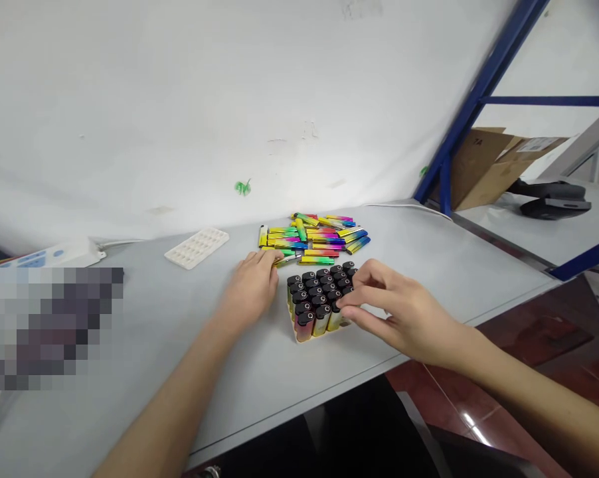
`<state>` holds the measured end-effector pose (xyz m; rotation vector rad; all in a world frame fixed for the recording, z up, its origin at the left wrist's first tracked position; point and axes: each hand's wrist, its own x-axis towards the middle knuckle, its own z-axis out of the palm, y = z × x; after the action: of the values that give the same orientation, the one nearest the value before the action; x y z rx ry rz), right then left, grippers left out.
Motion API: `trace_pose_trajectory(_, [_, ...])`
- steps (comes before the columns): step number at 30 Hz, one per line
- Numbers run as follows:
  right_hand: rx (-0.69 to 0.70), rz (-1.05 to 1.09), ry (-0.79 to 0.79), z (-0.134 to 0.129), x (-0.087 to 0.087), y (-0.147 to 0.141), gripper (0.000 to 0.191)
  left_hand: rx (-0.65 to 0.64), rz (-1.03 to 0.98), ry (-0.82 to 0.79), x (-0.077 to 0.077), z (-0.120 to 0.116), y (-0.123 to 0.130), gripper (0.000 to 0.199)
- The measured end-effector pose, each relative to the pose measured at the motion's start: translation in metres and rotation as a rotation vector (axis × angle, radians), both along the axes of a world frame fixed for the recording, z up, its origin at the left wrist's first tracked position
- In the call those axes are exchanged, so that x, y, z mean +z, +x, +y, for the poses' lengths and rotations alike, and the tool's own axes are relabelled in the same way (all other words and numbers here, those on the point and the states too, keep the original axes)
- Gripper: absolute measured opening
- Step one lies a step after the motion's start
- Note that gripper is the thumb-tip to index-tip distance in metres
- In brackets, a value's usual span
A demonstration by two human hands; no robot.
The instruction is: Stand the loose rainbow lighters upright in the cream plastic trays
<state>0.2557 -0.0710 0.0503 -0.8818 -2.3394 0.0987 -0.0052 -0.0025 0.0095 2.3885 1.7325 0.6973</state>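
1. At far left on the grey table [264, 392], we have a white device with blue markings [55, 253], cables at its ends. The patch just below it is pixelated; we can't read it.
2. Next along, near the wall [180, 119]: a white slotted tray [196, 248], lying flat.
3. Our left hand [252, 282] is palm down, fingers bent together at the near-left edge of the loose lighters. Fingertips are at one silver-ended lighter [287, 259]; we can't tell if it's pinched or only touched.
4. Loose lighters [324, 239], metallic rainbow colours, lie in a heap behind the filled tray, most of them on their sides.
5. Filled tray [305, 340] sits in front of the heap, between our hands. Black-topped lighters [319, 302] stand upright in it, in rows.
6. Our right hand [404, 312] reaches over the tray's right side. Thumb and forefinger nearly meet at a front-row black top; we can't tell if they grip it.
7. Far right, past the blue frame [471, 109]: an open cardboard box [483, 166], with a black device [553, 200] beside it.
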Motion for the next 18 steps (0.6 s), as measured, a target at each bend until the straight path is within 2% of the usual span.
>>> trace_pose_trajectory(3, [0.0,0.124,0.047,0.02,0.015,0.0,0.016,0.026,-0.274,-0.031,0.009,0.003,0.006,0.023])
trace_pose_trajectory(7, [-0.158,0.367,-0.017,0.074,0.029,-0.006,0.022,-0.051,-0.597,-0.068,0.019,0.016,0.019,0.015])
trace_pose_trajectory(8, [-0.141,0.392,-0.099,0.09,0.028,-0.009,0.019,-0.096,-0.676,-0.086,0.021,0.021,0.023,0.014])
trace_pose_trajectory(12, [0.175,0.441,-0.52,0.133,0.008,-0.024,0.023,-0.258,-0.893,-0.171,0.022,0.035,0.04,0.016])
trace_pose_trajectory(15, [0.149,0.69,-0.629,0.141,-0.014,-0.034,0.027,-0.247,-0.86,-0.141,0.019,0.04,0.046,0.014])
trace_pose_trajectory(18, [0.013,0.909,-0.659,0.142,-0.03,-0.035,0.017,-0.158,-0.551,0.006,0.008,0.041,0.04,0.016])
